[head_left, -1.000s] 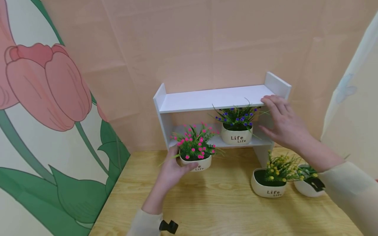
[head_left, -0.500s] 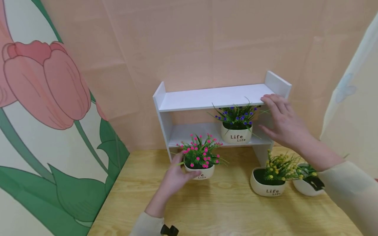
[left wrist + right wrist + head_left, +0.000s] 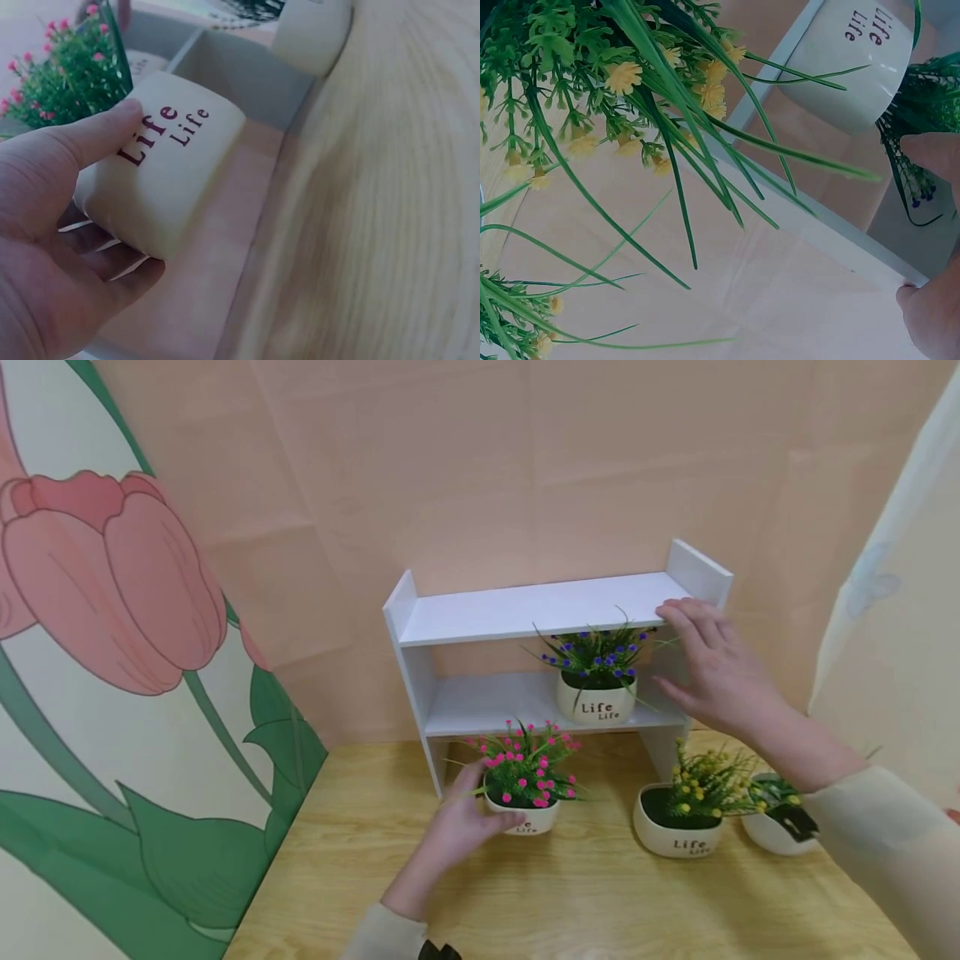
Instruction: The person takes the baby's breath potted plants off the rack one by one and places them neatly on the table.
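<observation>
My left hand (image 3: pixel 461 822) grips a cream oval flowerpot of pink artificial flowers (image 3: pixel 528 764) in front of the shelf's left half. In the left wrist view its thumb lies on the lettered front of the pot (image 3: pixel 169 157) and the fingers are behind it; a gap shows between pot and table. My right hand (image 3: pixel 720 660) rests its fingertips on the right front edge of the white shelf's top board (image 3: pixel 532 610). Its thumb points inward below that board. On the lower board, close to that thumb, sits a pot of blue flowers (image 3: pixel 597 697).
On the wooden table (image 3: pixel 570 902), right front of the shelf, stands a pot of yellow flowers (image 3: pixel 678 831). Another cream pot (image 3: pixel 780 831) is beside it, partly behind the right forearm. A pink cloth backdrop (image 3: pixel 480 468) hangs behind the shelf.
My left hand has brought the pink-flower pot away from the lower board, down, toward me and slightly right. The right hand keeps its place on the shelf.
</observation>
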